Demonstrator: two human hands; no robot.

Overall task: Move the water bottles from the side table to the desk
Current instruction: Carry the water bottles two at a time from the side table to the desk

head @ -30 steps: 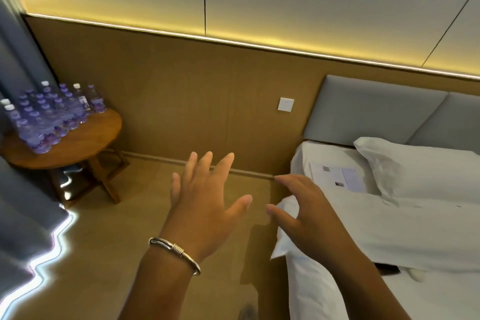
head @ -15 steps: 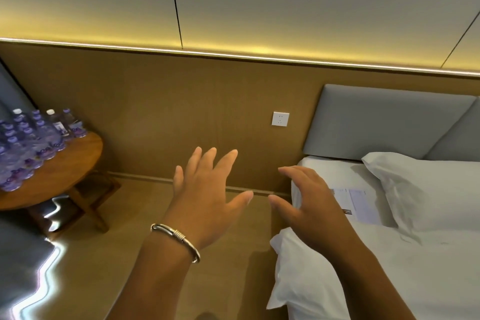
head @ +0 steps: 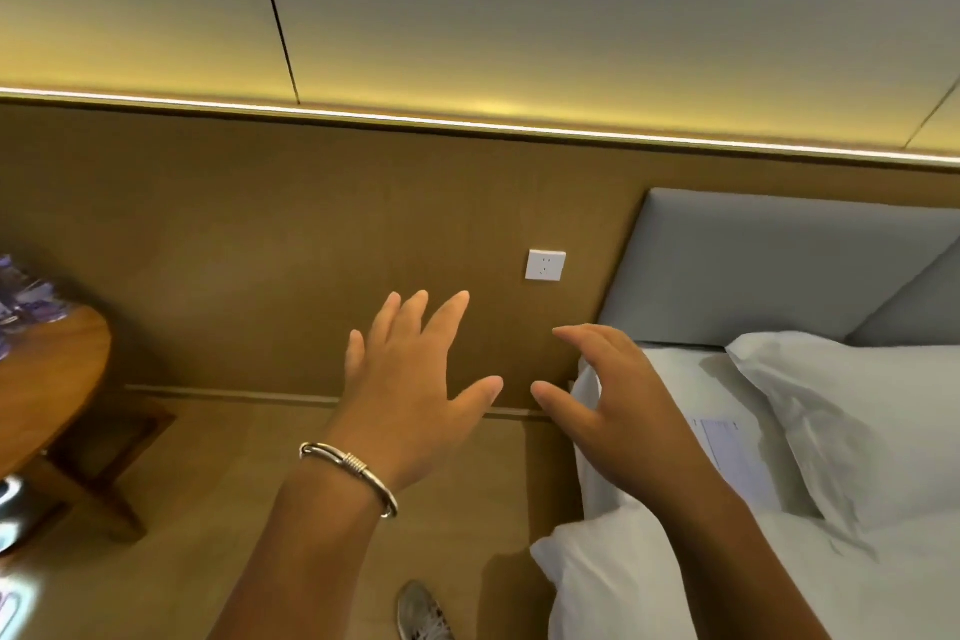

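Note:
Only a blurred edge of the purple-labelled water bottles [head: 23, 296] shows at the far left, standing on the round wooden side table [head: 49, 379]. My left hand [head: 410, 379], with a silver bangle on the wrist, is raised in the middle of the view with fingers spread and nothing in it. My right hand [head: 608, 395] hovers beside it over the bed's corner, fingers curled apart and empty. Both hands are well to the right of the table. No desk is in view.
A bed [head: 779, 561] with white sheets, a pillow [head: 857, 421] and a sheet of paper [head: 727, 452] fills the right. A grey headboard [head: 753, 265] and a wall socket [head: 544, 265] sit on the wood-panelled wall. A shoe [head: 421, 613] shows on the floor below.
The view has swung to the right, so the side table and bottles have slid almost out at the left edge. Both hands stay raised, open and empty.

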